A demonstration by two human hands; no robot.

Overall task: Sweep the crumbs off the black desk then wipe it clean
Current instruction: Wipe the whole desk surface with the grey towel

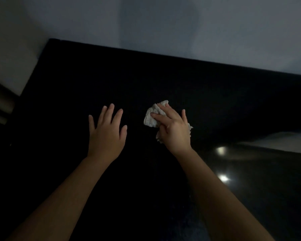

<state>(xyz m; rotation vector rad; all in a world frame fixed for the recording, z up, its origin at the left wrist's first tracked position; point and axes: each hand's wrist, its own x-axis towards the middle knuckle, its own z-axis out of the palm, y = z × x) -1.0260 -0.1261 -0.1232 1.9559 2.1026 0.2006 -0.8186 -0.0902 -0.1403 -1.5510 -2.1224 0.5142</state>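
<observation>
We've got the right hand (175,131) pressing a crumpled tissue (153,117) mid-desk (146,75) with fingers clamped over it to wipe, left hand (107,131) just beside, fingers spread flat, probably bracing.

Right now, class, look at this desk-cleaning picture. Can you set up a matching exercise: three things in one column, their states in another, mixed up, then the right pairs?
Things:
1. left hand
2. right hand
3. black desk

States:
A. glossy, showing two bright reflections
B. pressing down on a crumpled white paper towel
C. flat, fingers spread, holding nothing

Pairs: 1-C, 2-B, 3-A
</observation>
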